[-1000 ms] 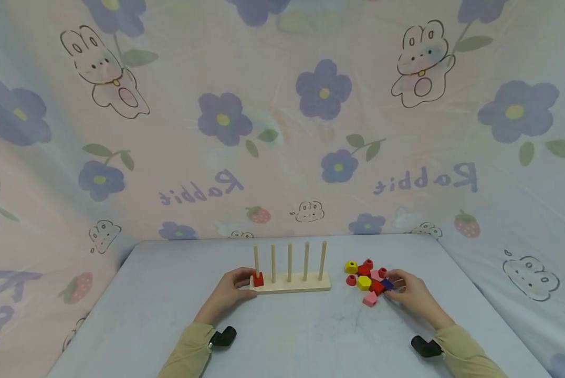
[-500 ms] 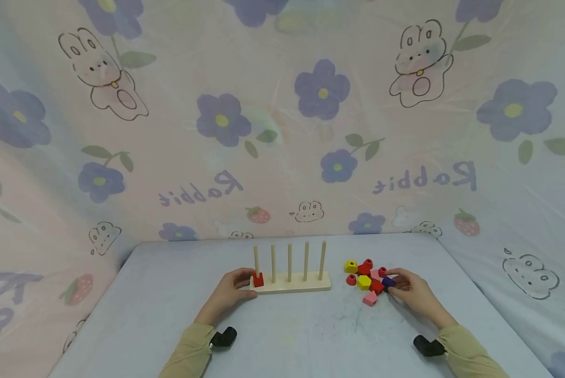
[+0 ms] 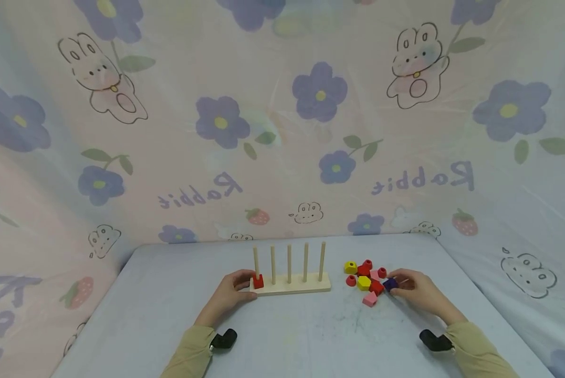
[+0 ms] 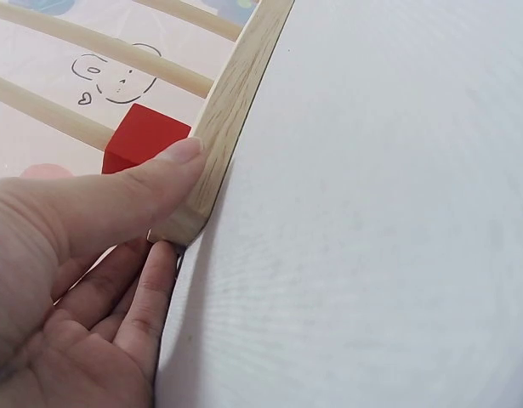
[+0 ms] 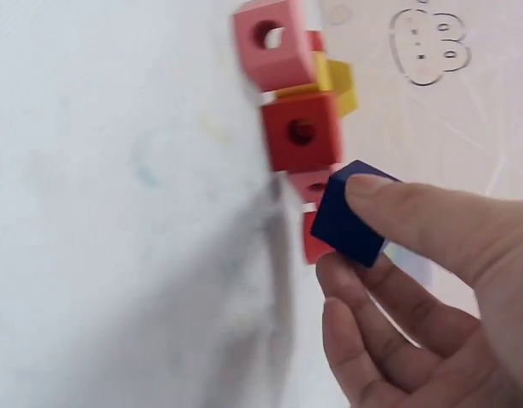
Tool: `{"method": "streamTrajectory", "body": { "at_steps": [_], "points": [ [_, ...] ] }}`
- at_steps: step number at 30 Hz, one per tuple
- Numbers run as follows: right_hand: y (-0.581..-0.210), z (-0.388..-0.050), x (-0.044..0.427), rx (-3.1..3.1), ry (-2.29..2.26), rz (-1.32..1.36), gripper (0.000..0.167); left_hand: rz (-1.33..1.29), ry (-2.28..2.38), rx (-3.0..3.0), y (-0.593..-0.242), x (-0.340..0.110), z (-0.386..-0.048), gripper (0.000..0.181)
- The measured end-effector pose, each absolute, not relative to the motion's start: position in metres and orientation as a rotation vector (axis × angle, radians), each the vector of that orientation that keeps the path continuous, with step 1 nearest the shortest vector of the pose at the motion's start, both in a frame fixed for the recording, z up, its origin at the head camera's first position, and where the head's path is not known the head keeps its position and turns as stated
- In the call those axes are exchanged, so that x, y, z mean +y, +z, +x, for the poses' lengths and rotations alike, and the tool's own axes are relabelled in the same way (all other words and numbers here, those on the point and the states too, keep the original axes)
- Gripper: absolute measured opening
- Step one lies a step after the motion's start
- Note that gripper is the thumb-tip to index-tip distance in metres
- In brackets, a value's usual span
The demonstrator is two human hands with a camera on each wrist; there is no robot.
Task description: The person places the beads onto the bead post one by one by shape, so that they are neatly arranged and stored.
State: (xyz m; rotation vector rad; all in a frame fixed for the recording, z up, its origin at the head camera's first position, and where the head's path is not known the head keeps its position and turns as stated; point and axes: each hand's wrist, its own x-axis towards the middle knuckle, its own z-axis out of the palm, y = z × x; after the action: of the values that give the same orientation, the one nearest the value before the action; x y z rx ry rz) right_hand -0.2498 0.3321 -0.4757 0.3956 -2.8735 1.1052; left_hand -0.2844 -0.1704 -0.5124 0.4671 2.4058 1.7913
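My left hand (image 3: pixel 228 293) grips the left end of a wooden peg stand (image 3: pixel 294 286) with several upright pegs. In the left wrist view the thumb lies along the front edge of its base, with other fingers at the end. A red block (image 4: pixel 152 136) sits low on the leftmost peg, beside that thumb. Over at the right, my right hand (image 3: pixel 418 291) pinches a dark blue block (image 5: pixel 350 221) between thumb and fingertips. It is just right of a group of loose blocks, raised off the table as the right wrist view shows.
Loose blocks lie right of the stand: a yellow block (image 3: pixel 364 283), a pink block (image 3: pixel 370 299), a red block (image 3: pixel 376 287) and several more, some with holes. The white table (image 3: pixel 287 336) ends at a patterned cloth (image 3: pixel 273 157) behind and at the sides.
The blue block has come slightly right, away from the other blocks, in my right hand. My left hand keeps its place on the stand.
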Motion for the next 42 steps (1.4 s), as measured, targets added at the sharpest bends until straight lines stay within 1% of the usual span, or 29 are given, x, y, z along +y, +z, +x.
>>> {"method": "streamTrajectory", "body": {
  "at_steps": [7,15,24,28,33,35,39,42],
  "points": [
    [-0.445,-0.248,0.322,-2.740,1.169,0.433,0.037,0.477,1.824,2.388,-0.516,-0.172,-0.284,0.060],
    [-0.404,-0.250,0.291,-2.644,1.244,0.509,0.037,0.502,1.789,2.405,-0.514,-0.172,-0.284,0.059],
    [-0.374,-0.260,0.227,-2.527,1.522,0.541,0.039,0.519,1.786,2.410,-0.514,-0.173,-0.287,0.059],
    [-0.358,-0.260,0.193,-2.411,1.714,0.583,0.035,0.526,1.789,2.407,-0.516,-0.173,-0.287,0.060],
    [-0.351,-0.270,0.157,-2.304,1.801,0.753,0.029,0.517,1.788,2.412,-0.514,-0.171,-0.286,0.059],
    [-0.356,-0.278,0.146,-2.280,1.804,0.817,0.030,0.525,1.786,2.414,-0.514,-0.171,-0.286,0.059],
    [-0.356,-0.284,0.120,-2.282,1.822,0.915,0.031,0.512,1.788,2.414,-0.514,-0.171,-0.285,0.059],
    [-0.359,-0.287,0.103,-2.286,1.815,0.978,0.030,0.494,1.788,2.419,-0.507,-0.169,-0.280,0.057]
  ]
}}
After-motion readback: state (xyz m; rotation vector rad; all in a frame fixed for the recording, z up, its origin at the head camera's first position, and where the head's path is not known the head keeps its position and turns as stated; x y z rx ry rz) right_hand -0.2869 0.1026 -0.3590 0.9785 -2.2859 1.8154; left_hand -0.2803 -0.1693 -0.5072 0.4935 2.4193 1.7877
